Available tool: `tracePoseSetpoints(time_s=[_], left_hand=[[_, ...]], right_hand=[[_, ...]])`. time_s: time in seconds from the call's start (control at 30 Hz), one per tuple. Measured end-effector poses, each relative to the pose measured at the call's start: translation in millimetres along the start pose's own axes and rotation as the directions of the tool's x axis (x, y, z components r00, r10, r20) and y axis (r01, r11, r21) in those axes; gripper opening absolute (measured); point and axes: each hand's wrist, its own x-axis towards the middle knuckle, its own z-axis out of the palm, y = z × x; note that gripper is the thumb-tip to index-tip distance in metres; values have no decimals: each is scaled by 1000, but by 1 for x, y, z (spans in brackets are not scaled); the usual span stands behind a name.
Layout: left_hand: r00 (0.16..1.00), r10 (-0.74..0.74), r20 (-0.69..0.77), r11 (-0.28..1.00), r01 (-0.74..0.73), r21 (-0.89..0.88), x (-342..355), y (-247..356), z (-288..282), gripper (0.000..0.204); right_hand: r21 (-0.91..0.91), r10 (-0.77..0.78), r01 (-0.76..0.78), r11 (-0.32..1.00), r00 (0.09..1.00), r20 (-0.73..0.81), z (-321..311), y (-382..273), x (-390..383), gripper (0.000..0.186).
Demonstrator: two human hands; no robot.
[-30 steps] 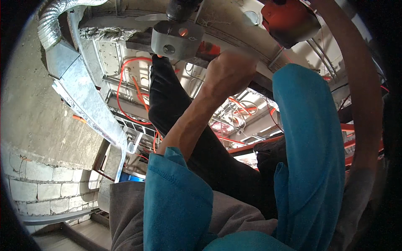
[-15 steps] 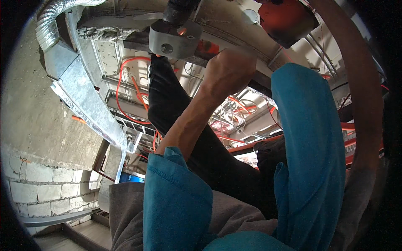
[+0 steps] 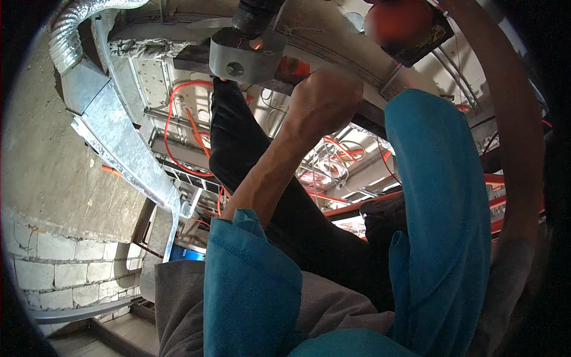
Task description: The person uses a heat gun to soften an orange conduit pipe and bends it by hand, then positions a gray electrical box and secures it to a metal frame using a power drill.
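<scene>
My left hand (image 3: pixel 327 100) is raised at the upper middle, its fingers curled into a fist. Whatever it grips lies behind the fingers and cannot be made out. Just left of the fist are a small orange piece (image 3: pixel 294 66) and a grey metal bracket (image 3: pixel 246 56) with rounded corners and a round hole. A dark cylindrical tool end (image 3: pixel 254 16), like a drill chuck, meets the bracket from above. At the upper right hangs a blurred red and black tool body (image 3: pixel 401 27). The teal sleeve (image 3: pixel 437 196) of my right arm rises on the right; its hand is not visible.
A galvanized metal duct (image 3: pixel 122 131) with a flexible silver hose (image 3: pixel 68 41) runs along the left. Orange conduits (image 3: pixel 169 128) and cables loop behind my black-trousered leg (image 3: pixel 238 131). A block wall (image 3: pixel 71 262) stands lower left. A blurred brown band (image 3: pixel 523 149) curves down the right.
The bracket and tool end have shifted very slightly left. The red tool body has tilted a little, showing more of its black part. My left hand stays almost where it was, still curled.
</scene>
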Motion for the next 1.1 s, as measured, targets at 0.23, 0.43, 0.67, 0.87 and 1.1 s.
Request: tracePoseSetpoints(time_s=[0.23,0.43,0.67,0.87,1.1], left_hand=[[983,-14,182,1000,10,22,3,1,-7,21],[997,-12,75,1000,13,-12,1,0,-3,14],[999,-10,40,1000,11,-19,0,0,-1,14],[997,-4,76,1000,4,0,0,-2,-3,16],[999,0,36,1000,0,-11,1,0,-1,13]], right_hand=[[32,26,-26,999,1000,9,-1,3,0,57],[40,12,-13,999,1000,18,-1,2,1,57],[30,4,-4,1000,1000,8,0,2,3,56],[24,-13,13,1000,1000,16,0,3,3,55],[13,-50,48,999,990,134,-8,7,8,57]])
